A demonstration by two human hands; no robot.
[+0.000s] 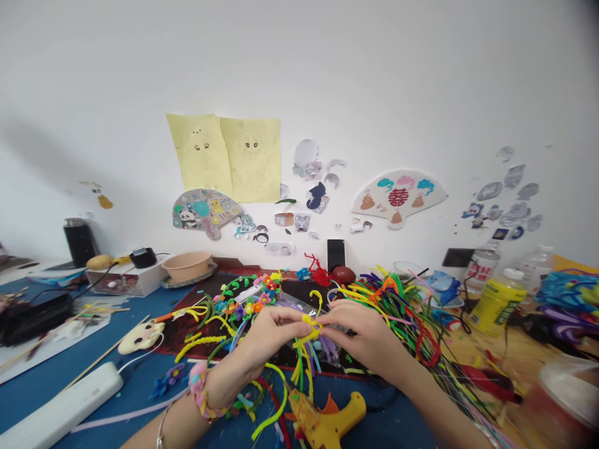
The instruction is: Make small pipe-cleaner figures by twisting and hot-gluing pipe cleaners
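L hand (271,337) and R hand (362,333) both almost closed, fingers pinch together yellow pipe cleaner (309,328); yellow glue gun (327,419) lies just below hands, on blue desk (140,386).

**Illumination:** bright, even and diffuse; source out of view. **White wall** (299,75): pale and slightly washed out, with a broad, soft shadow (42,156) at far left. **Upper right corner:** falls off into dark vignetting. **Glare:** faint highlights on the plastic bottle (484,274). **Distortion:** strong wide-angle bowing; the desk (116,330) curves and stretches toward the frame edges. **Blur:** translucent cup (568,393) at lower right is smeared and soft. **Focus:** left hand (266,333), right hand (369,337) and yellow pipe cleaner (309,329) are moderately sharp, with slightly soft edges.
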